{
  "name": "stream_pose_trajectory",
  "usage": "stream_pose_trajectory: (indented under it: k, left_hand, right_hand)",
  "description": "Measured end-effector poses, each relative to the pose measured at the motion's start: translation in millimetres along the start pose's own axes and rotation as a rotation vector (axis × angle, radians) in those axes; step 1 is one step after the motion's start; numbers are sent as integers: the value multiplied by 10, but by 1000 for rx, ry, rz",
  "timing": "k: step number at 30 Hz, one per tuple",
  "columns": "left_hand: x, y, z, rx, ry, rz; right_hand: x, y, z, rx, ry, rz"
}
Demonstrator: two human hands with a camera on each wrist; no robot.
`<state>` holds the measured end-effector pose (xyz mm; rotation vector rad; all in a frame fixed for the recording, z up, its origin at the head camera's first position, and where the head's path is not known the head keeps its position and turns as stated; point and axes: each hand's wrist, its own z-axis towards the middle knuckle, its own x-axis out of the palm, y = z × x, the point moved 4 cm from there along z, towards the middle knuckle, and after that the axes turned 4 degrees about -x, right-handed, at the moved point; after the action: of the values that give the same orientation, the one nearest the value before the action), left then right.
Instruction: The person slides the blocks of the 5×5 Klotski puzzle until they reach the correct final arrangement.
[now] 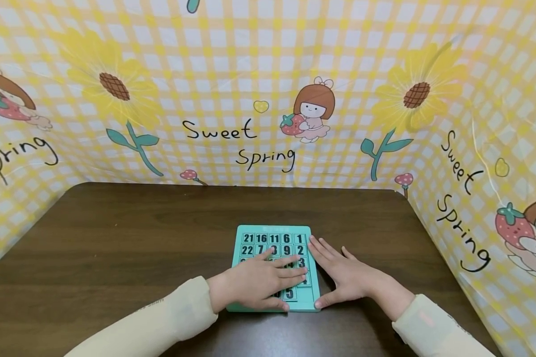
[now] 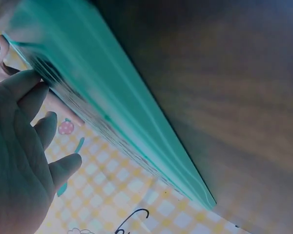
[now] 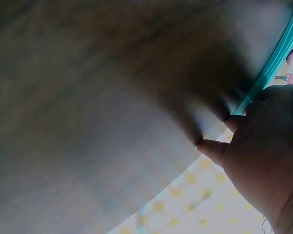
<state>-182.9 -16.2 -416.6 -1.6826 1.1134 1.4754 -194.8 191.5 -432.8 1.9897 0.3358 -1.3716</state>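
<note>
A teal number slide puzzle (image 1: 243, 276) lies flat on the table, its black-numbered tiles set in a raised frame. Across the middle and lower tiles stretches my left hand (image 1: 261, 282), fingers spread and fairly straight, with fingertips near the right-hand column. It hides several numbers; 21, 16, 11, 6 and 1 show in the top row. Along the puzzle's right edge, my right hand (image 1: 346, 275) touches the frame with its fingertips and thumb, the fingers extended. In the left wrist view, the frame's teal side (image 2: 132, 102) runs diagonally beside the left hand.
The dark wooden table (image 1: 138, 238) extends around the puzzle. Yellow checked cloth (image 1: 223, 74) with flowers, cartoon figures and "Sweet Spring" lettering stands as a wall behind the table and along both sides. Pale sleeves cover both forearms.
</note>
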Motion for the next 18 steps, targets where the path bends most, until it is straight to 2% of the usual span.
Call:
stream_pose_trajectory:
  k: [7,11,18]
  left_hand:
    - [16,37,-12,-21,13,27]
    - [51,-4,-137,-14,-9,51]
    - [-13,-89,-361,7,-52,-12]
  right_hand:
    - [5,-8,12,4,2,12]
    - [34,1,9,3,3,17]
    - [12,1,-4,-2,-11,0]
